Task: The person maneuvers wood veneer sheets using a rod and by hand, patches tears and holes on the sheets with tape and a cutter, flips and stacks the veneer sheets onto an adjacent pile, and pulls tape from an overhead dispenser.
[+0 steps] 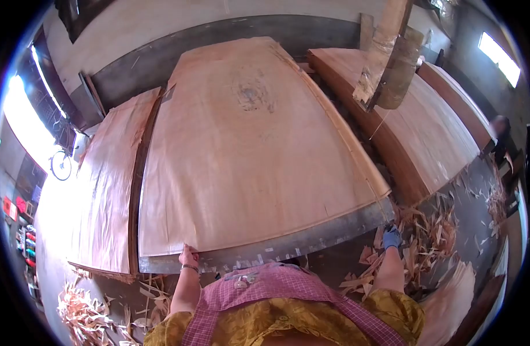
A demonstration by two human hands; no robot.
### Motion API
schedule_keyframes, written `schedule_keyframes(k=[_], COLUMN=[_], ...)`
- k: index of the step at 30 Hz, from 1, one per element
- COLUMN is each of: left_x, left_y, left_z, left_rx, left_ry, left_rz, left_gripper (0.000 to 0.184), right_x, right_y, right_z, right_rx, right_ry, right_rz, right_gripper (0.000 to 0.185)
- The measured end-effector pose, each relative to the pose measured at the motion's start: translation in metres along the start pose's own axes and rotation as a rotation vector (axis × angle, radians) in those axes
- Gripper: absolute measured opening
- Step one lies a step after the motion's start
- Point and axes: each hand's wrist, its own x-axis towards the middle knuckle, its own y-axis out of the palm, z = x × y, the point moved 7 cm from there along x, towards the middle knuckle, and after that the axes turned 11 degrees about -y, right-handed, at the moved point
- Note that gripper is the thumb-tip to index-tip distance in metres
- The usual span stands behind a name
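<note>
A large thin sheet of wood veneer (247,173) lies on the grey metal-edged table (328,229) in front of me, a dark knot mark near its far end. My left hand (188,257) is bare, with a band at the wrist, and its fingers are closed on the sheet's near edge at the left. By the table's right front corner is my right hand (392,237) in a blue glove. Its fingers are curled, but what they hold, if anything, is too small and dark to make out. A raised strip of veneer (351,144) runs along the sheet's right side.
Tall veneer stacks stand at the left (109,184) and right (403,121) of the table. A taped wooden post (386,57) hangs over the right stack. Veneer scraps (86,311) litter the floor on both sides. Another person (500,138) is at the far right.
</note>
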Motion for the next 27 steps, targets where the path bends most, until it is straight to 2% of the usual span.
schedule_keyframes(k=[4, 6, 7, 8, 10, 13, 14, 16, 19, 22, 23, 27], left_x=[-0.011, -0.015, -0.018, -0.020, -0.023, -0.018, -0.013, 0.000, -0.012, -0.020, -0.024, -0.022], left_y=[-0.003, -0.004, -0.005, -0.002, 0.001, -0.002, -0.001, 0.000, -0.002, -0.003, -0.005, -0.011], left_z=[0.001, 0.006, 0.009, 0.009, 0.012, 0.013, 0.011, 0.011, 0.013, 0.017, 0.017, 0.024], left_rx=[-0.061, -0.110, -0.129, -0.128, -0.126, -0.075, -0.053, -0.012, -0.054, -0.073, -0.084, -0.076], left_ry=[-0.018, -0.037, -0.047, -0.046, -0.043, -0.038, -0.006, 0.059, 0.049, 0.037, 0.031, -0.004], left_rz=[0.060, 0.061, 0.060, 0.086, 0.138, 0.059, 0.115, 0.233, 0.090, 0.009, -0.022, 0.042], left_gripper=[0.037, 0.037, 0.037, 0.037, 0.038, 0.032, 0.031, 0.027, 0.027, 0.026, 0.026, 0.025], right_x=[-0.020, -0.028, -0.030, -0.038, -0.047, -0.043, -0.043, -0.046, -0.041, -0.043, -0.043, -0.050], right_y=[0.022, 0.049, 0.064, 0.056, 0.031, 0.036, 0.033, 0.023, 0.035, 0.046, 0.054, 0.058], right_z=[0.052, 0.098, 0.118, 0.146, 0.203, 0.245, 0.255, 0.264, 0.266, 0.263, 0.259, 0.253], right_rx=[0.053, 0.237, 0.168, 0.294, 0.331, 0.446, 0.430, 0.398, 0.316, 0.279, 0.279, 0.240], right_ry=[-0.282, -0.303, -0.302, -0.204, -0.271, -0.294, -0.292, -0.307, -0.312, -0.374, -0.351, -0.302], right_rz=[-0.126, 0.009, -0.045, 0.012, -0.113, 0.034, 0.101, 0.154, 0.194, 0.090, 0.119, 0.190], right_gripper=[0.038, 0.050, 0.048, 0.050, 0.053, 0.060, 0.060, 0.058, 0.052, 0.043, 0.044, 0.043])
